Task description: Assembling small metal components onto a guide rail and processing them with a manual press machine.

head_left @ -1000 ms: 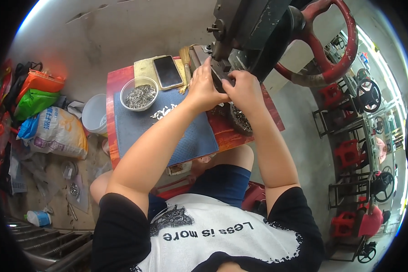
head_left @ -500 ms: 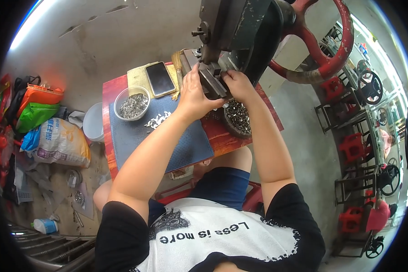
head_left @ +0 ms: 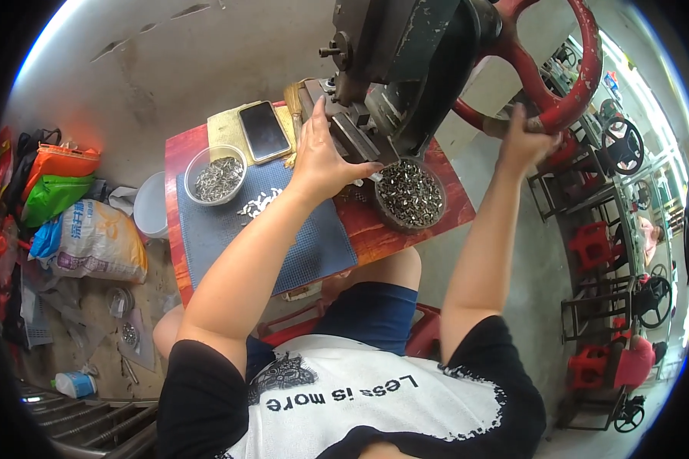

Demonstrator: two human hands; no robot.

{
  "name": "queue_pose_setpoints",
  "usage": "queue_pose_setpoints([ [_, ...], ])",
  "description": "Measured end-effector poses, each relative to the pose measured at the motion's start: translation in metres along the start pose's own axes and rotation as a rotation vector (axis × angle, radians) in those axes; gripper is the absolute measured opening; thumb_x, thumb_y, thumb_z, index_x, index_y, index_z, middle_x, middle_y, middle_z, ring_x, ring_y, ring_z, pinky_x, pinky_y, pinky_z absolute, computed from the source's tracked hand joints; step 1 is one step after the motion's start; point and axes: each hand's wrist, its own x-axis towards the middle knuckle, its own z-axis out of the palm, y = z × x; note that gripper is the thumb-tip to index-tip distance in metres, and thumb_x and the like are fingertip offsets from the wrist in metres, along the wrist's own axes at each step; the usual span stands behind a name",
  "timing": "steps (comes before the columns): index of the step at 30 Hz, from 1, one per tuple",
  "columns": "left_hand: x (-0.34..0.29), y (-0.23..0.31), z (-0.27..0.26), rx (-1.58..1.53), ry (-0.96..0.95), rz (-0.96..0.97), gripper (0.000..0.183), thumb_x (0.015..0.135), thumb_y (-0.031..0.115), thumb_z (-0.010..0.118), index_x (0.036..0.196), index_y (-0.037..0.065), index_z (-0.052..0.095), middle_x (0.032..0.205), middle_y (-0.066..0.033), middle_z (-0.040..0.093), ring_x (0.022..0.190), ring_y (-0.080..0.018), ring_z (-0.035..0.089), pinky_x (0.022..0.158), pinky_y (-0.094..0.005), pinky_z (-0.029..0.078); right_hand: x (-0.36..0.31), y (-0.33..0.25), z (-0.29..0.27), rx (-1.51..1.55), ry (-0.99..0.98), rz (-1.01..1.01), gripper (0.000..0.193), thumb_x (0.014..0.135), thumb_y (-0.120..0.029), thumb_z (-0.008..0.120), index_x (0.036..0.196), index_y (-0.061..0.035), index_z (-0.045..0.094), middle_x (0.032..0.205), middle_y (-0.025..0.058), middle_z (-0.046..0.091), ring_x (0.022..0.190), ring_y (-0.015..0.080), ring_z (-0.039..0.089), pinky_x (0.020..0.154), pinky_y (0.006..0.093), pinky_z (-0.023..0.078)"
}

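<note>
My left hand (head_left: pixel 320 157) lies against the metal die block (head_left: pixel 356 138) of a dark hand press (head_left: pixel 394 46), its fingers stretched upward and its thumb spread out to the right. Small white bits show just under that thumb. My right hand (head_left: pixel 525 145) is at the lower rim of the press's red handwheel (head_left: pixel 563 111), thumb up and fingers curled at the rim. Below the die, a round tub (head_left: pixel 411 195) holds many small dark metal pieces. Small white pieces (head_left: pixel 259 203) lie on the blue mat, left of my left forearm.
A clear bowl of thin silvery pieces (head_left: pixel 220 176) and a phone (head_left: pixel 265 131) on a yellow cloth (head_left: pixel 226 134) occupy the red table's left side. A brush (head_left: pixel 293 99) stands beside the press. Bags (head_left: pixel 92 241) and a white bucket (head_left: pixel 151 206) are on the floor left; other workbenches stand right.
My right hand has left the die block and moved right to the handwheel, uncovering the tub of dark pieces. My left hand stays by the die. The view has shifted slightly.
</note>
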Motion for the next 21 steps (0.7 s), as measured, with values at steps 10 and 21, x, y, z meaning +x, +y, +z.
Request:
queue_pose_setpoints([
  [10,0.049,-0.042,-0.004,0.075,-0.066,0.062,0.147,0.050,0.055,0.093,0.156,-0.004,0.011,0.143,-0.0248,0.047,0.140,-0.0368,0.038,0.121,-0.0524,0.013,0.136,0.003,-0.025,0.016,-0.415,0.004,0.047,0.080,-0.019,0.078,0.107,0.0057,0.048,0.084,0.0142,0.067,0.072,0.0267,0.071,0.070,0.0388,0.057],
  [21,0.078,-0.047,0.001,0.120,-0.093,0.060,0.146,0.049,0.054,0.094,0.155,-0.005,0.014,0.149,-0.0276,0.042,0.143,-0.0394,0.035,0.122,-0.0479,0.017,0.086,-0.011,-0.020,0.737,-0.206,0.284,0.030,0.080,-0.005,0.074,0.107,0.0045,0.064,0.076,0.0104,0.069,0.056,0.0168,0.065,0.056,0.0300,0.054],
])
